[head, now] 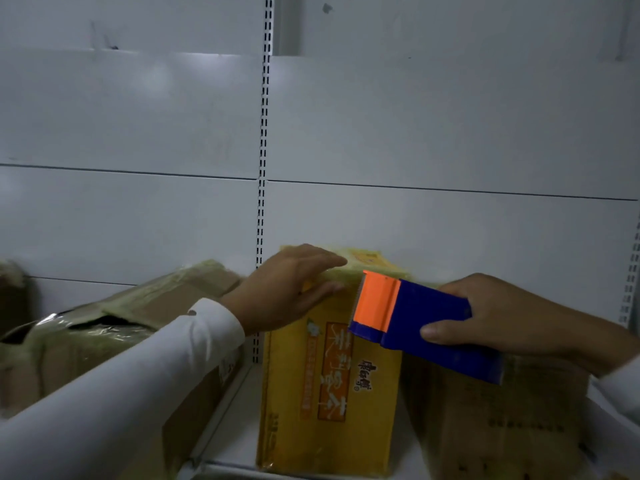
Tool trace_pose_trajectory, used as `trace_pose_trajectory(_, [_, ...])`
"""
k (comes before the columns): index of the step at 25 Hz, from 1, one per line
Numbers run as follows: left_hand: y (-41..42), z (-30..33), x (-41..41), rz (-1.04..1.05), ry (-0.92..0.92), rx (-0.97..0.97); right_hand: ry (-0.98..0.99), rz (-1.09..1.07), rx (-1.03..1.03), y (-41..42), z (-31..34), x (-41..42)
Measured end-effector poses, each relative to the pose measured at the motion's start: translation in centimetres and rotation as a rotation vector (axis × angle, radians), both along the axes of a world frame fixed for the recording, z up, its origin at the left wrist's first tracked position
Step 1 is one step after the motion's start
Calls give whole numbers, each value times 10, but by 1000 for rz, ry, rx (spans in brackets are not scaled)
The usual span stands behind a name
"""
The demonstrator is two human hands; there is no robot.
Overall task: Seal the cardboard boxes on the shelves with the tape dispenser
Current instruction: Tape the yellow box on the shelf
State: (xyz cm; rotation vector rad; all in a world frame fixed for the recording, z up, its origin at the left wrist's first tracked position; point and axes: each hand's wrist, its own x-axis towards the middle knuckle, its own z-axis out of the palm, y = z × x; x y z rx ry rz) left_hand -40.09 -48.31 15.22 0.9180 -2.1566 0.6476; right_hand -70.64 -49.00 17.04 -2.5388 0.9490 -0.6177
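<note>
A white metal back wall of flat panels (138, 116) stands behind a white metal shelf board (239, 445), and a slotted white upright rail (265, 133) runs down between the panels.

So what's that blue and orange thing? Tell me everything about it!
It is the tape dispenser, a boxy plastic tool with a dark blue body and an orange front end. The right hand grips it from the right, thumb on its near face. It is tilted, orange end at the top edge of the yellow box.
</note>
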Motion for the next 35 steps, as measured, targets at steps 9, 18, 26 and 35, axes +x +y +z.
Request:
trace_pose_trajectory(9, [25,-22,35,-367,335,604,56,-17,-32,10,-6,67])
trace_pose_trajectory(18, [19,-41,58,-444,595,771,50,-2,-2,8,-14,89])
trace_pose_trajectory(26, [12,-23,50,-269,658,504,124,128,90,-13,20,85])
trace_pose_trajectory(35, [12,-6,83,-96,941,499,240,-34,107,-45,73,13])
